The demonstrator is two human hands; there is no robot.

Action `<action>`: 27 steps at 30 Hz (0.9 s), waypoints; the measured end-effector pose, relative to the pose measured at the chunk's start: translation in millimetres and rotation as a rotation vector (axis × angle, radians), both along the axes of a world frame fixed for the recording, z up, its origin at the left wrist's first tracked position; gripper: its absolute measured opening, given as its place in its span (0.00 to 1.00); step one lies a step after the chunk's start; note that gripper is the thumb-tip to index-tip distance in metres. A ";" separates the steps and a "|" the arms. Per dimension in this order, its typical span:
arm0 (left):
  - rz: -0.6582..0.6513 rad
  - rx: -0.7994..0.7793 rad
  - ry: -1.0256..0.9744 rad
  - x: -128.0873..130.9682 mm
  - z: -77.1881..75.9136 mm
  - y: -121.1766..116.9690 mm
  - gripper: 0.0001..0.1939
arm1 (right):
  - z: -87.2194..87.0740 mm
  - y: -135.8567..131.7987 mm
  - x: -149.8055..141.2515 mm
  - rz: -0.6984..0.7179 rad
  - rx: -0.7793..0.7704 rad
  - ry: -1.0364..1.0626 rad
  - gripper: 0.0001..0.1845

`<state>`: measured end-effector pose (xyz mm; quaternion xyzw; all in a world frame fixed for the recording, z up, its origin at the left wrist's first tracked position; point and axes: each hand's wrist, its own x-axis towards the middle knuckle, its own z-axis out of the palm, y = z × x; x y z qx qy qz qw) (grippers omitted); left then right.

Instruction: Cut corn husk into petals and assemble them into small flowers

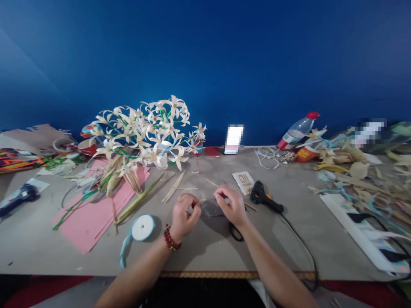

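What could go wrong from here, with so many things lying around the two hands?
The black glue gun lies near the right hand; if hot, which I cannot tell, it might burn a finger. Its cord runs down beside the right forearm, which could catch it and drag the gun. The loose end of the blue ribbon lies beside the left forearm and might get snagged.

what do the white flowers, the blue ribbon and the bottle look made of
White flowers: perhaps dried plant husk or paper, matte; petals are pale, thin and curled.
Blue ribbon: likely fabric, perhaps satin; it hangs soft and loose from its roll, though blur hides the weave.
Bottle: most likely smooth clear plastic; its body is see-through.
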<state>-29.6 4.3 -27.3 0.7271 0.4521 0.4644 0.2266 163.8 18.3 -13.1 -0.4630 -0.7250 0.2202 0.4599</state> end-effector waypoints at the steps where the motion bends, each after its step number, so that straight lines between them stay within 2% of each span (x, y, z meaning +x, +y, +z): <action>1: -0.005 -0.013 -0.002 0.0 0.3 -0.1 0.09 | 0.4 -0.8 -1.8 0.045 -0.011 0.014 0.06; 3: -0.011 -0.032 0.002 0.1 0.6 -0.1 0.09 | 0.4 -2.5 -6.2 0.119 -0.035 0.036 0.03; 6: -0.019 -0.038 0.028 0.9 0.6 0.2 0.08 | -2.0 -3.7 -12.3 0.183 -0.057 0.049 0.04; 9: -0.042 -0.050 0.053 1.4 0.1 -0.2 0.08 | -4.9 -3.3 -14.7 0.174 -0.057 0.030 0.00; 12: -0.090 -0.122 -0.016 0.1 -0.7 -0.7 0.10 | -6.9 -2.3 -12.8 0.123 -0.043 0.004 0.04; 16: -0.110 -0.330 -0.297 -2.2 -1.9 3.3 0.19 | -7.2 -2.5 -9.8 0.085 -0.039 0.019 0.04; 18: -0.125 -0.413 -0.390 -1.7 -1.7 7.0 0.20 | -6.4 -3.6 -10.3 0.092 -0.029 0.032 0.05; 24: -0.409 -0.887 -0.727 4.5 0.9 9.2 0.17 | -5.0 -6.5 -13.1 0.128 -0.006 0.060 0.05; 27: -0.507 -0.985 -0.824 5.7 1.4 6.6 0.15 | -6.2 -6.6 -12.6 0.149 0.030 0.078 0.05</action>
